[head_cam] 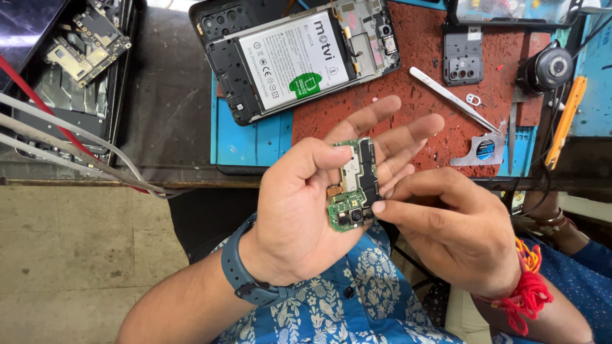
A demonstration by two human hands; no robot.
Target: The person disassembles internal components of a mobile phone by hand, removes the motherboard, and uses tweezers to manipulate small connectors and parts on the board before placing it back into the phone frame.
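Left hand (299, 210): fingers curl around the small green phone circuit board with black camera modules (352, 185), thumb pressed on its upper edge, the other fingers spread behind it.
Right hand (456, 223): fingers narrowed, one fingertip touching the board's lower right corner beside the cameras; it grips nothing of its own.
Board's place: in the air over the person's lap, just short of the worktop's edge (95, 181), well apart from the opened black phone with the white battery (299, 60).
Drop risk: the board rests only on a few fingers; a push from the right fingertip could likely tip it out, and it would fall to the floor, not onto the red mat (440, 57).
Lens risk: the fingertip sits right by the camera modules, so a smear or a scratch seems possible.
Flex risk: thumb pressure on the thin edge might bend the board or strain its small orange connector.
Nearby: slim white tweezers (452, 99) and an orange-handled tool (566, 118) lie on the mat, untouched.
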